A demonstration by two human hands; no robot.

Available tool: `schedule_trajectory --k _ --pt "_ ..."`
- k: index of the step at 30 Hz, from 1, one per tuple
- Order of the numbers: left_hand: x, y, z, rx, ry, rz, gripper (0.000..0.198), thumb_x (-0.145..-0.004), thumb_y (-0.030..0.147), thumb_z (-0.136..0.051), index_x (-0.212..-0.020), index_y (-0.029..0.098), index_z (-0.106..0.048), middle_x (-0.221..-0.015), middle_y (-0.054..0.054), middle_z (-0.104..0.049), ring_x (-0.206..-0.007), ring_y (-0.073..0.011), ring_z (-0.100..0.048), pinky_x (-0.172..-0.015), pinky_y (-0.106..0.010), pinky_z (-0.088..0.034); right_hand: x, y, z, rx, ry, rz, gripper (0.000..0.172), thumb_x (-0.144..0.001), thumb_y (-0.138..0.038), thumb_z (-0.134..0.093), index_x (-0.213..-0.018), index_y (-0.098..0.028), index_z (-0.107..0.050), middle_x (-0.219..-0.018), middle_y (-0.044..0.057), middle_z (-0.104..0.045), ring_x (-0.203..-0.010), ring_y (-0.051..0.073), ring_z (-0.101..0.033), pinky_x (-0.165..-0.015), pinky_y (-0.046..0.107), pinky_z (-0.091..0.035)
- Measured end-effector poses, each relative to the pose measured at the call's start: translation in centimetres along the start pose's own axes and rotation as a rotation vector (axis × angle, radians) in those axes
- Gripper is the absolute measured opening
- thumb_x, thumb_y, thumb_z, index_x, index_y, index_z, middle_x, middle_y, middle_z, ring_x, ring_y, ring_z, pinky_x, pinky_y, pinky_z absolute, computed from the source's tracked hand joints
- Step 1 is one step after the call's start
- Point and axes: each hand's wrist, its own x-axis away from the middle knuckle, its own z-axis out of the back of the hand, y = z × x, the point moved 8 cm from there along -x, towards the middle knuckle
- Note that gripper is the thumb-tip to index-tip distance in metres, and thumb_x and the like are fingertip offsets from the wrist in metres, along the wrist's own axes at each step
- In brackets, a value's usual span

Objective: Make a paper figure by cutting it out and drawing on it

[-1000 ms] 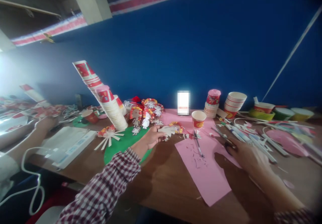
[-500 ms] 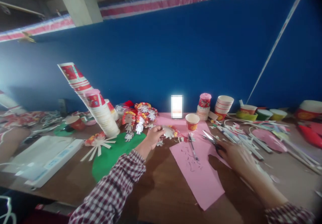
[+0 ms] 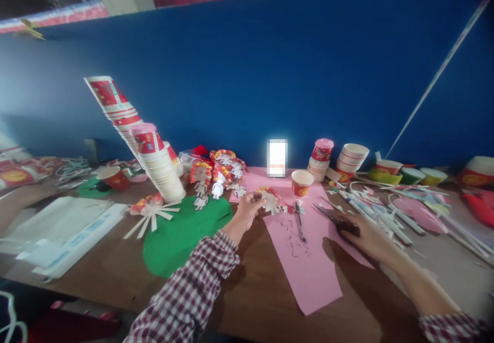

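Observation:
My left hand (image 3: 249, 210) pinches the edge of a paper cutout (image 3: 272, 202) with a red and yellow fringe, just above the table. In my right hand (image 3: 368, 237) is a pair of scissors (image 3: 341, 223), its blades pointing left over the pink paper (image 3: 316, 276). A dark, slim pen-like tool (image 3: 300, 222) lies on that paper among small dark scraps. Behind it stands a red and white paper cup (image 3: 302, 182). Several finished-looking paper figures (image 3: 218, 184) are grouped left of my left hand, beside a green paper sheet (image 3: 185, 240).
A tall leaning stack of paper cups (image 3: 162, 173) rises at the left, near a white box (image 3: 81, 245). More stacked cups (image 3: 352, 160) stand at the back right. Markers and paper strips (image 3: 380, 217) litter the right side. Another person's arm (image 3: 19, 201) shows at far left.
The scissors' blades have come closer together and look darker now. The view has shifted slightly; my left hand still holds the cutout.

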Motion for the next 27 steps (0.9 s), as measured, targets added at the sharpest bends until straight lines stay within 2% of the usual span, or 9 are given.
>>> schedule_trajectory --k 4,8,11,14,16,20,24,27 --pt "0.4 0.0 0.1 0.022 -0.004 -0.009 0.039 -0.056 0.025 -0.083 -0.085 0.014 -0.059 -0.069 0.001 -0.061 -0.059 -0.0115 -0.059 -0.054 -0.024 -0.050 0.0 1.4 0.2 -0.235 -0.003 -0.072 0.035 -0.078 -0.033 -0.055 -0.107 -0.018 -0.069 -0.102 0.010 -0.072 -0.091 0.029 -0.067 -0.078 0.042 -0.053" --pt "0.4 0.0 0.1 0.029 -0.015 -0.025 0.039 -0.056 0.028 -0.082 -0.085 0.013 -0.061 -0.065 0.002 -0.059 -0.054 -0.0097 -0.055 -0.049 -0.021 -0.045 0.0 1.0 0.2 -0.141 0.000 -0.049 0.030 -0.081 -0.035 -0.053 -0.101 -0.021 -0.072 -0.104 0.009 -0.072 -0.095 0.030 -0.066 -0.085 0.045 -0.051" --pt "0.4 -0.1 0.0 0.031 -0.023 -0.018 0.038 -0.057 0.028 -0.080 -0.087 0.014 -0.062 -0.062 0.003 -0.058 -0.053 -0.0094 -0.054 -0.049 -0.022 -0.045 0.0 0.5 -0.1 -0.060 0.029 -0.026 0.033 -0.087 -0.031 -0.044 -0.102 -0.019 -0.072 -0.107 0.010 -0.071 -0.100 0.028 -0.065 -0.089 0.044 -0.049" --pt "0.5 -0.1 -0.2 0.025 -0.030 -0.012 0.038 -0.058 0.028 -0.080 -0.089 0.014 -0.063 -0.063 0.004 -0.057 -0.053 -0.0095 -0.054 -0.052 -0.024 -0.047 0.0 -0.2 0.3 0.006 0.126 -0.063 0.035 -0.090 -0.030 -0.040 -0.101 -0.019 -0.071 -0.106 0.010 -0.070 -0.100 0.028 -0.064 -0.089 0.044 -0.049" --pt "0.7 0.0 -0.4 0.019 -0.037 -0.023 0.038 -0.058 0.026 -0.080 -0.090 0.014 -0.063 -0.067 0.003 -0.059 -0.057 -0.0091 -0.055 -0.055 -0.023 -0.048 0.0 -1.5 1.2 -0.015 0.220 -0.078 0.035 -0.091 -0.035 -0.041 -0.103 -0.019 -0.069 -0.106 0.011 -0.070 -0.099 0.028 -0.064 -0.088 0.043 -0.050" --pt "1.7 -0.3 -1.7 0.009 -0.083 -0.022 0.041 -0.056 0.023 -0.082 -0.091 0.014 -0.063 -0.073 0.002 -0.062 -0.061 -0.0069 -0.054 -0.056 -0.019 -0.043 -1.4 -6.9 1.8 -0.311 0.213 -0.036 0.031 -0.089 -0.041 -0.052 -0.108 -0.020 -0.064 -0.109 0.011 -0.067 -0.097 0.026 -0.064 -0.080 0.037 -0.053" --pt "3.1 -1.6 -3.5 0.004 -0.190 0.049 0.042 -0.056 0.026 -0.083 -0.090 0.012 -0.063 -0.071 0.000 -0.062 -0.060 -0.0077 -0.054 -0.057 -0.020 -0.042 -3.8 -12.3 -1.0 -0.667 -0.054 0.005 0.031 -0.086 -0.040 -0.058 -0.108 -0.018 -0.060 -0.102 0.009 -0.067 -0.092 0.022 -0.064 -0.077 0.034 -0.053" --pt "3.8 -2.2 -4.2 -0.002 -0.241 0.065 0.038 -0.057 0.027 -0.083 -0.085 0.013 -0.063 -0.069 0.000 -0.062 -0.060 -0.0080 -0.054 -0.058 -0.021 -0.043 -4.4 -13.3 -3.7 -0.892 -0.143 -0.040 0.030 -0.081 -0.034 -0.064 -0.105 -0.018 -0.058 -0.095 0.006 -0.067 -0.083 0.017 -0.063 -0.069 0.029 -0.051"
